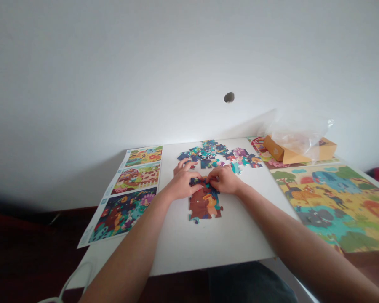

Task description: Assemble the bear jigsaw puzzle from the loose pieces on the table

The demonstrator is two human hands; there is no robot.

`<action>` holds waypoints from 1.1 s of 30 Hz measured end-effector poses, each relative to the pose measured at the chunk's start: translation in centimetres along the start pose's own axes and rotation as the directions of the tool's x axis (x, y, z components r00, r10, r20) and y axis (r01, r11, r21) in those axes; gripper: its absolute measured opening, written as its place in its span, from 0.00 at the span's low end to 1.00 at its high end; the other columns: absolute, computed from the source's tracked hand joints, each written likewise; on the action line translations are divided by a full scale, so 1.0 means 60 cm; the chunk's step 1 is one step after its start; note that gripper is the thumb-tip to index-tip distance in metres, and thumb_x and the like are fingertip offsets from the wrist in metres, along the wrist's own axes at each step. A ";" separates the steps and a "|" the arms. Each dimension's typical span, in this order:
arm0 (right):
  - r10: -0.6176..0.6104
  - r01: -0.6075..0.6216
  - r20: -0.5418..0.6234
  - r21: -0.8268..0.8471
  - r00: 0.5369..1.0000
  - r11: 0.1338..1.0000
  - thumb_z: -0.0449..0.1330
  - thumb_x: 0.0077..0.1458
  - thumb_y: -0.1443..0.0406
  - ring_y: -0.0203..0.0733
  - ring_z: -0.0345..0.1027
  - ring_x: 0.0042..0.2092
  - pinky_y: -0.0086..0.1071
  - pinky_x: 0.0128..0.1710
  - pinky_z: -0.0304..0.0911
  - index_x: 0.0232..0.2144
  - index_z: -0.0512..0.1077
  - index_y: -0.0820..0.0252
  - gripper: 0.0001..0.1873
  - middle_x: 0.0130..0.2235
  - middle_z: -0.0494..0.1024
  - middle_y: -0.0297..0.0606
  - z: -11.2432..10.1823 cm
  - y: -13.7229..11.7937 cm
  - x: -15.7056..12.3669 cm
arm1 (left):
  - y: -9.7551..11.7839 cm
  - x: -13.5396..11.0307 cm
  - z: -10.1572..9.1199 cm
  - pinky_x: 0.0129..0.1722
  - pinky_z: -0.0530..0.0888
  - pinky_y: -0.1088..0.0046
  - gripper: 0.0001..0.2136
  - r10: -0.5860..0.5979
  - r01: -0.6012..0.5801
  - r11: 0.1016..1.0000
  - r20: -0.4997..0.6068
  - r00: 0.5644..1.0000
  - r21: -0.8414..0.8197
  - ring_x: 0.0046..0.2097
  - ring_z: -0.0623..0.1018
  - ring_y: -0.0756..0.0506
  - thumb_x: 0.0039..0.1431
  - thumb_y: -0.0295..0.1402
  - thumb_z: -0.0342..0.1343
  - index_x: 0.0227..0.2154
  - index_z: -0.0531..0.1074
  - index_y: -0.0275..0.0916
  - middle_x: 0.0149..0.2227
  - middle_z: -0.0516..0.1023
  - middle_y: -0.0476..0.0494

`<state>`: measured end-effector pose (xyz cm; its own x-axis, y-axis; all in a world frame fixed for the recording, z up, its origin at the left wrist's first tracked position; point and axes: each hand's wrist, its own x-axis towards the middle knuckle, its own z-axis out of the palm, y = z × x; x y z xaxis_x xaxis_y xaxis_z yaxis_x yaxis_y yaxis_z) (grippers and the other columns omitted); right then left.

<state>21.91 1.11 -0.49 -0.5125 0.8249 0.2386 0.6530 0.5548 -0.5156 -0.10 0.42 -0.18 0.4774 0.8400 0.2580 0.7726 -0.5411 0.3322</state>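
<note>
A small joined patch of puzzle pieces (205,205), brown and orange with dark blue edges, lies on the white table (183,244). My left hand (183,183) rests on its top left edge, fingers curled and pressing down on a dark piece. My right hand (225,179) meets it from the right, fingers pinched on the same upper edge of the patch. Just beyond my hands lies a loose pile of puzzle pieces (219,154), blue, teal and pink.
A reference sheet (126,193) with three pictures lies at the left, overhanging the table edge. A finished animal puzzle (334,202) covers the right side. Behind it stand a tan cardboard box (298,151) and a clear plastic bag (298,130). A white wall rises behind.
</note>
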 end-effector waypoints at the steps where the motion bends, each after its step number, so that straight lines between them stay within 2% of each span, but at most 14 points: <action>1: -0.003 0.003 0.009 0.005 1.000 1.000 0.56 0.47 0.71 0.40 0.72 0.37 0.33 0.45 0.59 0.30 0.82 0.52 0.15 0.31 0.82 0.32 0.000 0.001 0.000 | -0.001 0.000 0.001 0.64 0.55 0.43 0.08 0.001 -0.001 1.000 0.001 1.000 -0.001 0.65 0.53 0.30 0.51 0.38 0.64 0.35 0.82 0.48 0.61 0.65 0.46; 11: -0.028 0.027 0.054 0.010 0.998 1.000 0.57 0.48 0.71 0.40 0.71 0.36 0.30 0.42 0.59 0.32 0.82 0.51 0.15 0.31 0.81 0.32 -0.001 0.003 -0.002 | -0.003 -0.002 0.003 0.64 0.54 0.43 0.09 0.001 -0.001 1.000 0.026 1.000 0.018 0.66 0.52 0.29 0.52 0.38 0.64 0.37 0.81 0.49 0.62 0.64 0.46; 16: -0.056 0.056 -0.019 0.018 0.998 0.998 0.57 0.49 0.70 0.40 0.71 0.37 0.33 0.47 0.57 0.40 0.79 0.53 0.17 0.30 0.79 0.32 -0.001 -0.005 -0.004 | -0.004 -0.004 -0.001 0.64 0.54 0.43 0.16 0.003 -0.005 1.000 0.059 0.998 0.029 0.67 0.51 0.28 0.48 0.41 0.67 0.41 0.79 0.47 0.63 0.63 0.43; 22: -0.134 0.134 0.060 0.014 0.989 0.991 0.56 0.48 0.71 0.41 0.70 0.37 0.33 0.44 0.57 0.33 0.81 0.52 0.16 0.32 0.79 0.34 -0.005 -0.005 -0.004 | -0.006 -0.005 -0.003 0.65 0.52 0.42 0.20 0.008 -0.010 1.000 0.089 0.996 0.020 0.68 0.50 0.27 0.45 0.45 0.68 0.43 0.78 0.49 0.63 0.62 0.43; 25: -0.151 0.151 0.028 0.014 0.988 0.988 0.55 0.47 0.72 0.41 0.69 0.38 0.33 0.43 0.57 0.36 0.81 0.53 0.18 0.32 0.78 0.34 -0.003 -0.002 -0.004 | -0.006 -0.005 -0.003 0.65 0.52 0.42 0.20 0.003 -0.006 1.000 0.100 0.995 0.029 0.68 0.49 0.27 0.46 0.46 0.68 0.43 0.78 0.48 0.63 0.62 0.42; 33: -0.187 0.186 0.020 0.042 0.982 0.982 0.56 0.45 0.74 0.40 0.67 0.36 0.33 0.40 0.55 0.33 0.82 0.54 0.18 0.32 0.75 0.36 0.005 0.005 -0.003 | -0.004 -0.003 -0.006 0.65 0.51 0.42 0.21 -0.012 0.008 0.999 0.123 0.992 0.032 0.68 0.49 0.27 0.46 0.47 0.67 0.44 0.78 0.49 0.63 0.61 0.43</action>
<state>22.05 1.09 -0.92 -0.6365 0.7043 0.3145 0.5220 0.6935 -0.4966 -0.51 0.35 0.00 0.5164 0.8448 0.1400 0.7891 -0.5329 0.3054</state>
